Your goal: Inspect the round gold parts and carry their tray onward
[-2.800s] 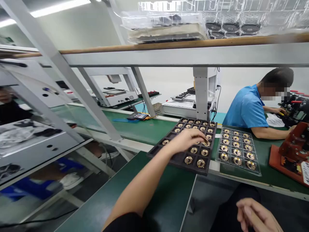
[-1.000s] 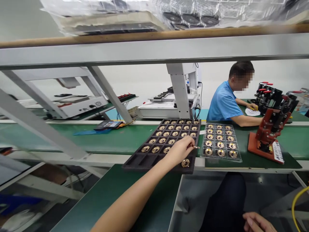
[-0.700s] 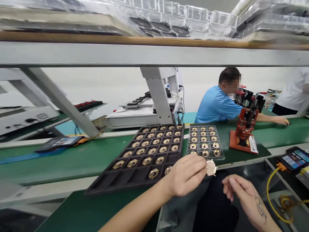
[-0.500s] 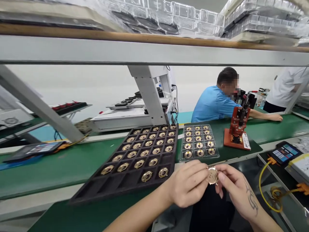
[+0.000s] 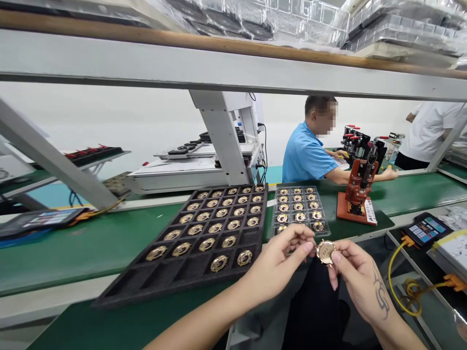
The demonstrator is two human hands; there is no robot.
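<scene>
A round rose-gold watch case (image 5: 326, 252) is pinched at its right edge by the thumb and fingers of my right hand (image 5: 355, 272), which has a tattoo by the wrist. Its flat face with small markings is turned up to me. My left hand (image 5: 286, 255) is closed, thumb and fingertips together right at the case's left edge; whatever is between them is hidden. Left of my hands lies a black compartment tray (image 5: 166, 277) with gold watch cases in many cells. Behind my left hand, a clear plastic tray (image 5: 326, 224) carries more gold round parts.
A red hand press (image 5: 359, 189) stands on the green bench (image 5: 412, 194). At right are a keypad device (image 5: 428, 229) and a yellow cable (image 5: 392, 277). A shelf beam (image 5: 219, 61) crosses overhead. Across the bench sits a co-worker in a blue shirt (image 5: 304, 153).
My left fingers have shifted from lying over the case's left side to a looser pinch at its edge. The case's face is tilted differently. The co-worker has sat up and moved left.
</scene>
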